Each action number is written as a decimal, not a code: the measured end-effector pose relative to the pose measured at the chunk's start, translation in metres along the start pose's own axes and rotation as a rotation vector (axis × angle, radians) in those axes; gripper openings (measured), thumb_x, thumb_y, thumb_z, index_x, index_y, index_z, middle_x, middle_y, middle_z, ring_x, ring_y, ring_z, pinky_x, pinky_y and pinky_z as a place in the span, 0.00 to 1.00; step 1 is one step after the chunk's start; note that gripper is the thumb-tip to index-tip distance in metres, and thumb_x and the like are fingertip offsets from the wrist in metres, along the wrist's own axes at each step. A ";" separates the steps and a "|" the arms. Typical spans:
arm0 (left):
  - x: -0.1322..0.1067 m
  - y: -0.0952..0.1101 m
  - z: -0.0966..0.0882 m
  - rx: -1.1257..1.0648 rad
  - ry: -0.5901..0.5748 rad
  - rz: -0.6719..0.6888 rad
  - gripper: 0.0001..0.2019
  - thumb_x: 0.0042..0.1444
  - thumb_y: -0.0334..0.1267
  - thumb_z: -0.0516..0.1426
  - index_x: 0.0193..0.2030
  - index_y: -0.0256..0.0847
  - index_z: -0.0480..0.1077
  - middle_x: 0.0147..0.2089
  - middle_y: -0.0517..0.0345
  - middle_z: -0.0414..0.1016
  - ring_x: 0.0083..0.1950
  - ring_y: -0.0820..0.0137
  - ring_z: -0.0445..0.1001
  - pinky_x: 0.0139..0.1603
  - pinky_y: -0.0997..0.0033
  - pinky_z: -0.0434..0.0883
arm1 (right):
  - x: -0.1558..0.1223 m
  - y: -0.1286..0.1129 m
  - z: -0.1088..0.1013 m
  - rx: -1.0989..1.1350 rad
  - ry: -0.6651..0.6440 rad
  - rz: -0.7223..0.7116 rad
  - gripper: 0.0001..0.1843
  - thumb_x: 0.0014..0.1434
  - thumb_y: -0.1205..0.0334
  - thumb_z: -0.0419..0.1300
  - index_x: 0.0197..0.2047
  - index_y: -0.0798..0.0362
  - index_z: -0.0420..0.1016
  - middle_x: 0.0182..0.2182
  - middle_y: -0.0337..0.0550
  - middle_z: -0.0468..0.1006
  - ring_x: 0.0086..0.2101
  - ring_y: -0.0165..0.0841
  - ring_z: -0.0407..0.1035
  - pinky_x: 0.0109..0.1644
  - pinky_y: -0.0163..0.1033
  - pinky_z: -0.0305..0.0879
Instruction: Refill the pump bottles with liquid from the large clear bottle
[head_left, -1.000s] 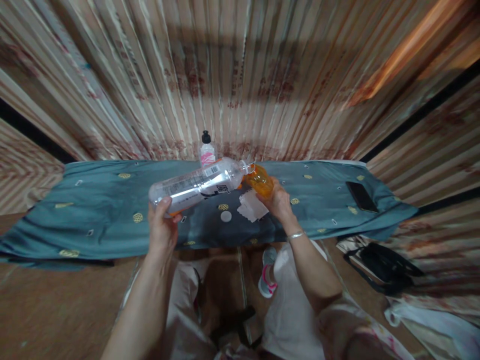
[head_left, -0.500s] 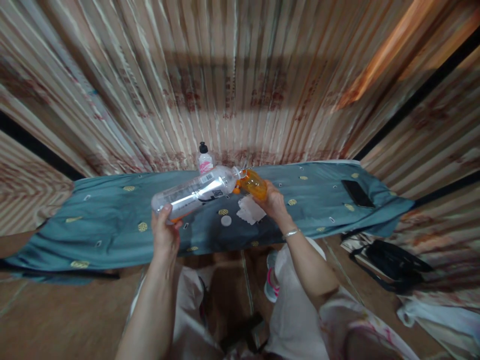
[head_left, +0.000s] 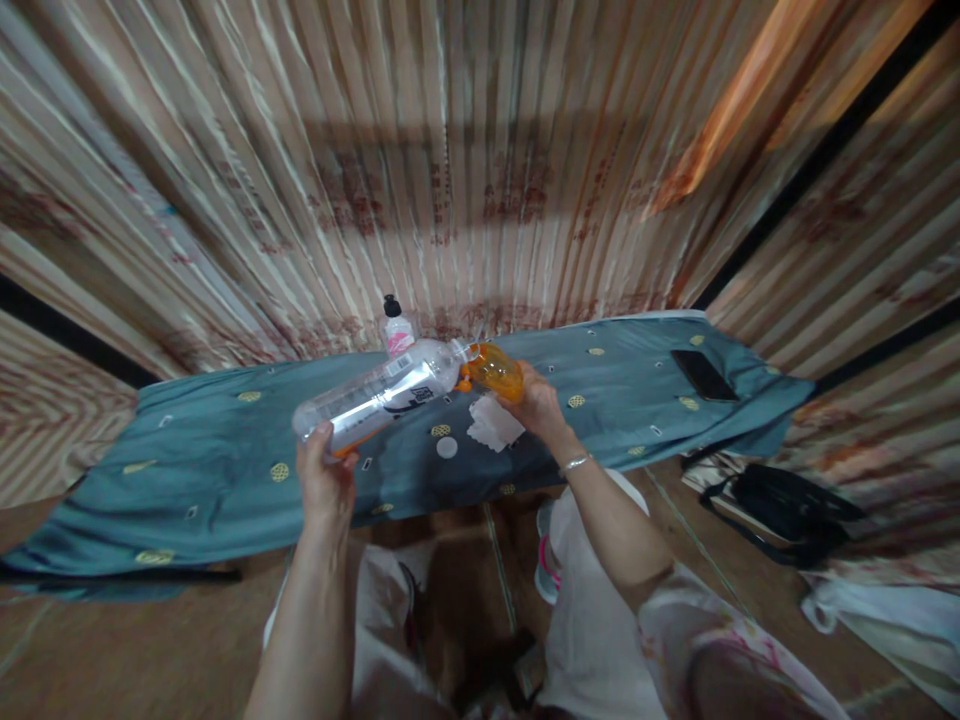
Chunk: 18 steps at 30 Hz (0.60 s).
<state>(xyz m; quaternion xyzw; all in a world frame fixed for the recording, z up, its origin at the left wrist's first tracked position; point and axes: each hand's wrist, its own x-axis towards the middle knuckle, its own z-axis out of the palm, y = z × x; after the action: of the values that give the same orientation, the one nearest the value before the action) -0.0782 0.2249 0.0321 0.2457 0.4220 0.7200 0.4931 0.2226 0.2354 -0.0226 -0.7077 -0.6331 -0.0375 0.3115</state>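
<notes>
Clear plastic bottle (head_left: 375,395) held near-level above teal patterned cloth (head_left: 225,450), neck brought up against mouth of orange bottle (head_left: 495,370). Mouths lined up, likely so liquid passes between them without spill. Left hand (head_left: 324,480) wrapped round base end, thumb laid on top. Right hand (head_left: 534,405) closed round orange bottle, which is tilted to meet neck. White cap (head_left: 447,447) parked on cloth just below, beside crumpled white paper (head_left: 491,425). Small black-capped bottle (head_left: 395,330) stood upright behind, at cloth's far edge.

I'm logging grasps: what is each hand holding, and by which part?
The left hand grips the clear bottle at its base end; the right hand holds the orange bottle around its lower body.
</notes>
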 end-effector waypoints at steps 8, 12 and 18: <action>0.000 0.002 0.002 0.030 -0.038 0.015 0.20 0.35 0.44 0.68 0.35 0.42 0.69 0.35 0.60 0.72 0.31 0.73 0.67 0.20 0.79 0.47 | 0.000 0.000 -0.004 0.050 -0.019 0.007 0.33 0.55 0.59 0.67 0.61 0.58 0.63 0.53 0.58 0.79 0.53 0.42 0.75 0.59 0.44 0.70; -0.002 0.004 0.004 0.001 -0.021 0.006 0.19 0.34 0.43 0.68 0.35 0.42 0.70 0.36 0.61 0.72 0.32 0.74 0.67 0.20 0.79 0.47 | 0.000 0.002 -0.001 0.063 -0.013 0.008 0.34 0.54 0.60 0.68 0.61 0.57 0.63 0.53 0.57 0.79 0.53 0.43 0.75 0.58 0.45 0.71; -0.005 0.007 0.004 0.001 -0.032 0.022 0.18 0.35 0.42 0.68 0.34 0.41 0.71 0.36 0.61 0.72 0.31 0.76 0.66 0.19 0.81 0.49 | -0.001 0.006 0.006 0.034 0.010 0.004 0.31 0.56 0.56 0.67 0.60 0.56 0.65 0.48 0.55 0.81 0.50 0.43 0.77 0.55 0.45 0.74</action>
<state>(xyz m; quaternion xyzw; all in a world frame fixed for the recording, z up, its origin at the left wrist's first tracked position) -0.0765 0.2208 0.0405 0.2621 0.4116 0.7212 0.4917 0.2264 0.2373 -0.0299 -0.7034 -0.6307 -0.0298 0.3265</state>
